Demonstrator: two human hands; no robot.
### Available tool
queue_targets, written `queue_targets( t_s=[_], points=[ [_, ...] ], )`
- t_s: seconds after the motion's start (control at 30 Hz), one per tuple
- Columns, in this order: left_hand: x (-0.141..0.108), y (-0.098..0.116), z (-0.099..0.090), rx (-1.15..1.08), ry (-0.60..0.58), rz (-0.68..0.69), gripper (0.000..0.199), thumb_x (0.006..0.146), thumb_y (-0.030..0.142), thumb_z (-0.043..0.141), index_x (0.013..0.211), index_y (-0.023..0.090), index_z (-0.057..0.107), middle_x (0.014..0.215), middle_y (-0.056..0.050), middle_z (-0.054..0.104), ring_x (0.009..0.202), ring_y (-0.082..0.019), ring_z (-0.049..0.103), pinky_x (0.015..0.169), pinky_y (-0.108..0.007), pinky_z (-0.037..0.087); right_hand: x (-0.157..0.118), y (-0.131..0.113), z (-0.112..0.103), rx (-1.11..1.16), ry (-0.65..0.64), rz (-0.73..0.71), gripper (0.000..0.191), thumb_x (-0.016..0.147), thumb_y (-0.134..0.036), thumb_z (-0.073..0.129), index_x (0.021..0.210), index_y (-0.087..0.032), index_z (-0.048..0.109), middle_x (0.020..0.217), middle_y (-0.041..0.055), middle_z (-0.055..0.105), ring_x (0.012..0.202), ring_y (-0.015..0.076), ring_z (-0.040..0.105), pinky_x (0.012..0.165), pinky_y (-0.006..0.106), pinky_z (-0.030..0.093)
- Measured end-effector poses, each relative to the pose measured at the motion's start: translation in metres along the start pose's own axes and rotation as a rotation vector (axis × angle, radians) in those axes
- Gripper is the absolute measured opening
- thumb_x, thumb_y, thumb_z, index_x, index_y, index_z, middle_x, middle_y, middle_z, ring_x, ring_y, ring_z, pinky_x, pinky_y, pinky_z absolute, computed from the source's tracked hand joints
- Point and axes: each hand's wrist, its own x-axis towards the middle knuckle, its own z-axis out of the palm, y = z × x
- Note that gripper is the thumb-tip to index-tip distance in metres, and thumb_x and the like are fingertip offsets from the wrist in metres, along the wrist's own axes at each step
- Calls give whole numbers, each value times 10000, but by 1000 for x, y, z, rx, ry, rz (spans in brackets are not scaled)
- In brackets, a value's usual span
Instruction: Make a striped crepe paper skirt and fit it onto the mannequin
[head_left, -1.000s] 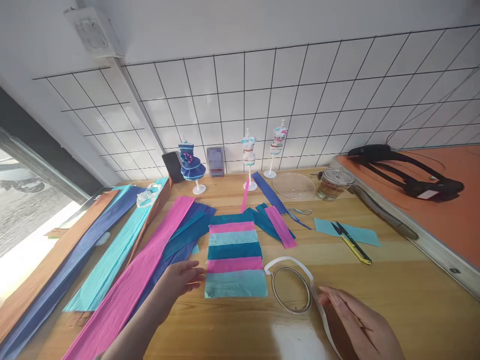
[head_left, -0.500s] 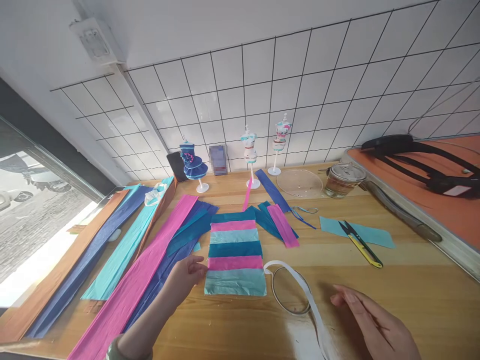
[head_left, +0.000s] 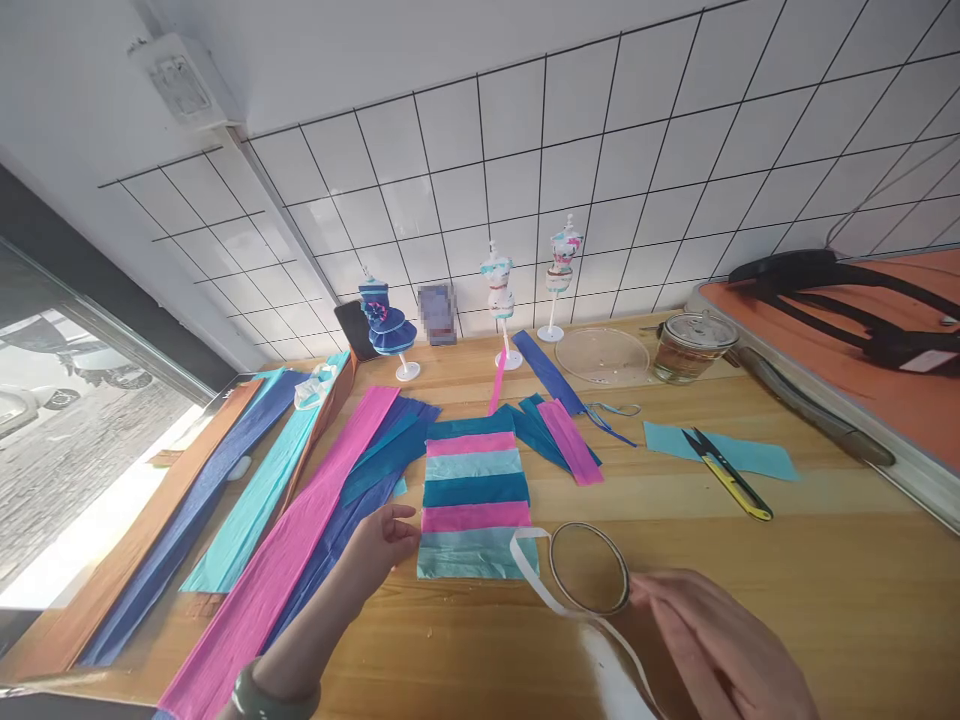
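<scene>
My left hand [head_left: 382,548], its fingers loosely curled and a little apart, rests at the left edge of a striped crepe paper sheet [head_left: 475,491] in teal, pink and pale blue. My right hand [head_left: 716,635] pinches the right rim of a thin roll of tape [head_left: 589,568]. From the roll a loose white strip [head_left: 528,567] crosses the sheet's lower right corner and curves down toward the front. Folded teal and pink paper pieces [head_left: 570,441] lie at the sheet's upper right. Long pink crepe paper [head_left: 315,520] stretches beside my left forearm.
Yellow-handled thread snips [head_left: 727,475] lie on a pale blue strip [head_left: 780,461] at right. Behind stand a small dress form in a blue dress [head_left: 386,318] and two white ones. A lidded glass cup [head_left: 694,347] sits near an orange surface [head_left: 915,360]. Brown, blue and turquoise papers cover the left.
My right hand has moved left and taken hold of the tape roll's rim. The white strip has shifted left over the sheet's corner. My left hand has stayed beside the sheet.
</scene>
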Motion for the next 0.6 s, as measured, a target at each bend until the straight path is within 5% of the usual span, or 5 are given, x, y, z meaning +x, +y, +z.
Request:
queue_targets(
  t_s=[0.1,0.27,0.5,0.6],
  points=[
    [4,-3,0,20,14,14,506,538,305,582,1004,126,504,704,-20,610,514,-131,508,474,-266,353,26,-33,7,40,-12,-236,215,840,-131,491,1034,-179,570,821,59,687,778,178,651,734,286,529],
    [8,1,3,108,82,50,591,559,238,597,1125,107,488,701,-3,593,573,-153,517,505,-268,364,50,-64,26,112,-48,-322,206,853,-62,453,1008,-150,556,717,46,673,690,154,639,673,276,527],
    [8,6,10,125,39,71,664,565,195,612,1206,89,475,519,68,563,541,-151,530,516,-255,365,41,-48,26,66,-121,-280,232,854,-94,477,1065,-170,534,760,50,673,721,171,630,665,287,512],
    [11,5,11,80,20,56,744,565,241,619,1258,62,417,499,79,552,478,-131,501,474,-244,336,34,-37,28,-32,-199,-247,234,857,-230,535,1079,-160,557,829,71,673,754,192,612,676,307,502]
  ],
)
